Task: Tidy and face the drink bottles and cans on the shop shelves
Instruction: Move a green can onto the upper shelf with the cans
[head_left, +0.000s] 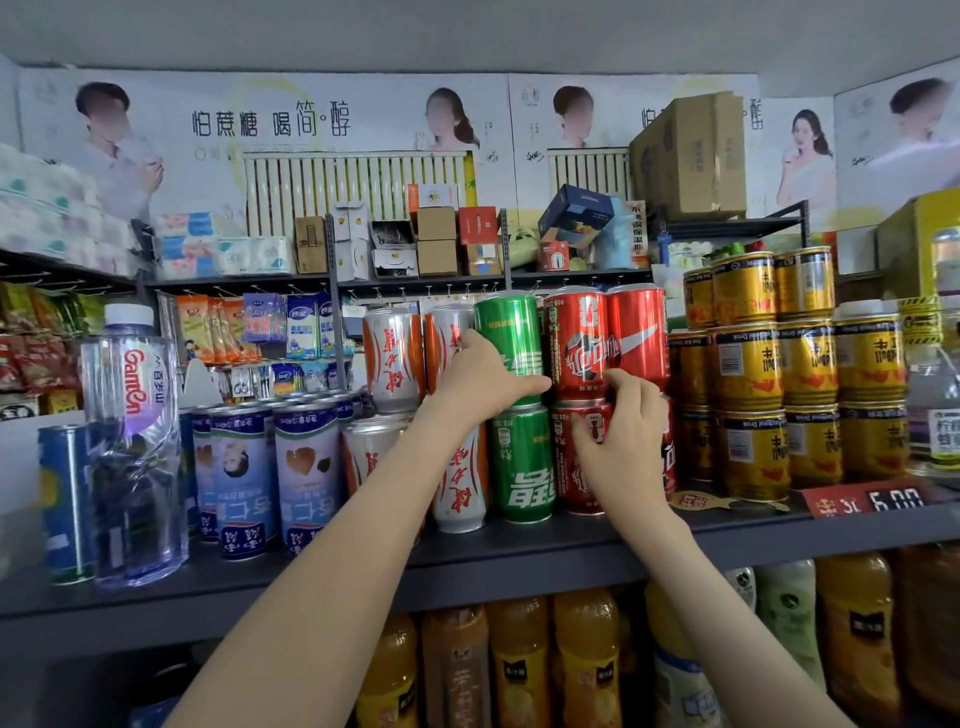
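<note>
Both bare forearms rise from the bottom of the frame toward its centre. The left hand (483, 376) is at the centre, with the thumb stretched to the right and the fingers curled round a green can (511, 332). The right hand (621, 441) is just right of it and lower, with bent fingers whose tips are against a red can (565, 467); whether it grips cannot be told.

— Where's the camera?
— On my head: 1 wide-angle view, facing straight at the shelf (519, 564), roughly level.
— How near?
— Close enough that my forearms (332, 571) run up from the bottom edge to mid-frame, left hand (483, 382) gripping the green can (511, 338), right hand (626, 447) at the red cans (576, 343). The upper shelf (234, 284) and ceiling (467, 31) fill the top.
</note>
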